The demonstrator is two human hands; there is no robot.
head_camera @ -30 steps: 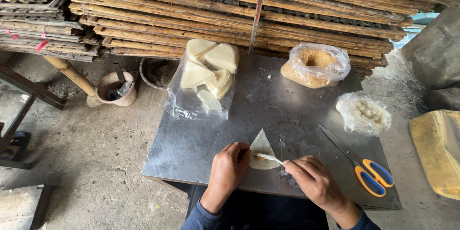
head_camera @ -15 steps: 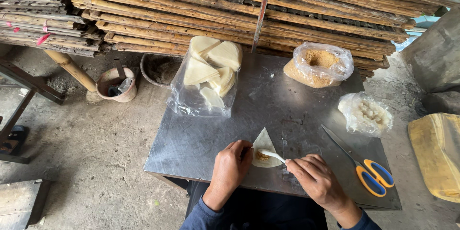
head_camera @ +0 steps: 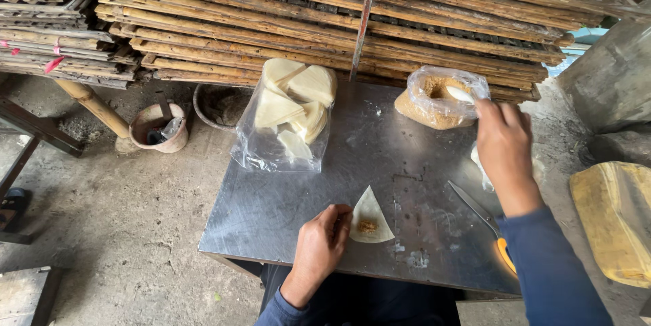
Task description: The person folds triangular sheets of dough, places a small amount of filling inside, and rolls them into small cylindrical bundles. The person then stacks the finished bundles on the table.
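A pale triangular wrapper (head_camera: 369, 214) lies on the metal table (head_camera: 285, 197) with a small brown lump of filling on it. My left hand (head_camera: 320, 244) rests at the wrapper's left edge, fingertips touching it. My right hand (head_camera: 503, 143) is stretched out to the far right and holds a small white spoon (head_camera: 460, 94) at the mouth of a clear bag of brown crumbly filling (head_camera: 434, 105). A clear plastic bag of stacked pale wrappers (head_camera: 293, 112) lies at the table's far left.
Orange-handled scissors (head_camera: 485, 221) lie under my right forearm, and another small bag is mostly hidden behind that hand. Stacked bamboo racks (head_camera: 305, 21) stand behind the table. A clay pot (head_camera: 159, 129) sits on the concrete floor, and a yellow container (head_camera: 614, 221) stands at right.
My right hand has left the wrapper and carried the spoon up to the bag of filling. A brown lump now sits on the wrapper. My left hand stayed beside the wrapper.
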